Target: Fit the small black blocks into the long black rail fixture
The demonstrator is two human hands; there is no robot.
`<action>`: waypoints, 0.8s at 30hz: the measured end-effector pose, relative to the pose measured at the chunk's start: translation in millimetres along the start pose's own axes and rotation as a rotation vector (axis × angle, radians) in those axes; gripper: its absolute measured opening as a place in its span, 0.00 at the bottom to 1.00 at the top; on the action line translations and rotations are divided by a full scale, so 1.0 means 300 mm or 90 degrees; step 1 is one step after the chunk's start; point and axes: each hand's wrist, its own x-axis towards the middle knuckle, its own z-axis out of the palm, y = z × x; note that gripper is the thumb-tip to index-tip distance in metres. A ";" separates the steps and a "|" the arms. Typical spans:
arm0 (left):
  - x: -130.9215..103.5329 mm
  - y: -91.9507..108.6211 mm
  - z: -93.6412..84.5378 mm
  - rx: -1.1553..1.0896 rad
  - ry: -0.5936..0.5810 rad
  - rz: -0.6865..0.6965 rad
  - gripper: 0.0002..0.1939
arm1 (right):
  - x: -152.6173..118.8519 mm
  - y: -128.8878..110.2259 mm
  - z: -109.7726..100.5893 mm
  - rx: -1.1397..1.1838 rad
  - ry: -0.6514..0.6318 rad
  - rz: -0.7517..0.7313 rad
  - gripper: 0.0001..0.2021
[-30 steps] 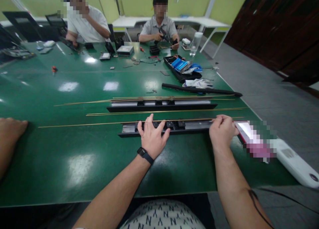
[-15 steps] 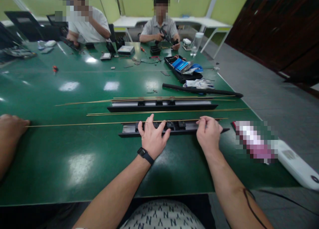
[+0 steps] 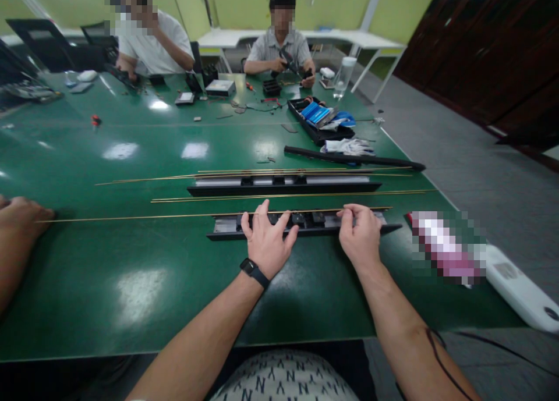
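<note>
A dark metal channel (image 3: 257, 234) with black blocks (image 3: 318, 217) inside lies before me on the green table. My left hand (image 3: 267, 235), a black watch at its wrist, rests over the channel with fingers spread; its fingertips touch the blocks or the rod above them, I cannot tell which. Along the channel's far side runs a long thin brass-coloured rod (image 3: 131, 218). My right hand (image 3: 360, 232) is closed, thumb and forefinger pinching this rod near its right end. At the far left, another person's hand (image 3: 26, 217) holds the rod's other end.
Behind lie a pair of thin rods (image 3: 183, 199) and a second channel (image 3: 283, 188) with more rods across it. Farther back are a black bar (image 3: 371, 158), white gloves (image 3: 349, 147) and a black tray (image 3: 312, 132). A white device (image 3: 519, 290) lies right. Two people sit opposite.
My right hand has moved a little to the left, and the rod's right end has shifted left with it. My left hand stays in place.
</note>
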 end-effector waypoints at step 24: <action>0.000 -0.005 0.002 0.002 0.001 0.004 0.19 | 0.017 0.047 -0.006 -0.060 0.027 0.054 0.14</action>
